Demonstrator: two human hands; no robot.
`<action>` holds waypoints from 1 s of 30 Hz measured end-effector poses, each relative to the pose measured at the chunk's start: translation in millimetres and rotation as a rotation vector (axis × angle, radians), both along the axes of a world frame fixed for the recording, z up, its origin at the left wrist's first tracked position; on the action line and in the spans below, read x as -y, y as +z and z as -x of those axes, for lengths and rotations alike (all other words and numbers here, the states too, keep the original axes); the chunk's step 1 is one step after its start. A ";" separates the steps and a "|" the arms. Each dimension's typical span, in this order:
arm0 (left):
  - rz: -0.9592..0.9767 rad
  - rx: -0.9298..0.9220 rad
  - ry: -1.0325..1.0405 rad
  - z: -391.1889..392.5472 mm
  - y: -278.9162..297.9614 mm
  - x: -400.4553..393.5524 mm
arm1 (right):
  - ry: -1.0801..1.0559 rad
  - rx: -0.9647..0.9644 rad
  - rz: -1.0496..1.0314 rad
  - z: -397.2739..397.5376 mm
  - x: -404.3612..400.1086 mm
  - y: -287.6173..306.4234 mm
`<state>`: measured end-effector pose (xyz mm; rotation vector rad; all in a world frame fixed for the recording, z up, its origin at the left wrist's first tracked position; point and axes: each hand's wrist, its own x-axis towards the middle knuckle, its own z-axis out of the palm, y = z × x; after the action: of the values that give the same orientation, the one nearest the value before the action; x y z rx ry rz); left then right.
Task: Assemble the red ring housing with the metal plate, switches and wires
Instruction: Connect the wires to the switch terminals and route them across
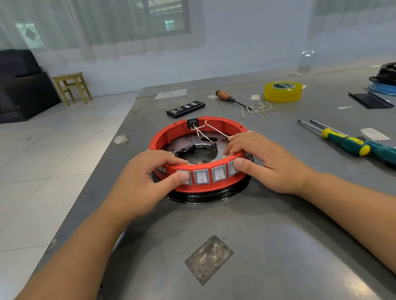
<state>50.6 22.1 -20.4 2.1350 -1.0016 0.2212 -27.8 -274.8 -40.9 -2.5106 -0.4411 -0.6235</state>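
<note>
Two hands grip the red ring housing [200, 154] at its near rim: the left hand [144, 180] curls fingers over the top edge with its thumb pressed on a rocker switch, and the right hand [259, 160] does likewise at the right end of the row. Four grey rocker switches [210, 175] face the viewer — the two uncovered ones carry "I" and "O" marks. The housing sits near the middle of a grey metal table [250, 242], on a black base ring [209, 196]; inside lie the metal plate [191, 144] and white wires [208, 130] running from a black switch [192, 122] at the far wall. A worn, illegible label [209, 259] is stuck to the table in front. Beyond lie a bit set [185, 108], a wood-handled screwdriver [232, 99], yellow tape [282, 91] and, right, green-handled screwdrivers [360, 147]. The table's left edge borders a tiled floor [35, 167] with a stool [72, 87] and dark armchair [4, 84].
</note>
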 end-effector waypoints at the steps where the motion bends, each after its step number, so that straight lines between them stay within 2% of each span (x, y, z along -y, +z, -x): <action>1: 0.013 -0.008 0.010 -0.3 -0.8 0.3 | -0.011 -0.006 0.002 -0.7 0.4 0.1; 9: 0.014 -0.068 0.045 -2.3 -3.2 -1.1 | -0.046 -0.031 0.012 3.9 -3.0 4.7; 13: -0.001 -0.047 0.036 -1.2 -4.1 1.7 | -0.137 -0.009 0.093 5.2 -20.3 5.1; 17: 0.006 0.002 0.072 -0.4 -5.4 6.4 | -0.199 -0.018 0.070 3.8 -29.9 8.0; 22: 0.059 -0.016 0.086 -1.8 -5.0 5.3 | -0.187 -0.001 0.024 4.4 -28.6 9.0; 30: -0.021 0.068 0.137 0.3 -6.2 15.8 | -0.077 -0.050 0.046 7.3 -13.1 11.6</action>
<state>50.2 6.2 -26.6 2.2304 -0.8999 0.3539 -35.1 -261.7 -29.3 -2.5908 -0.3454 -0.5839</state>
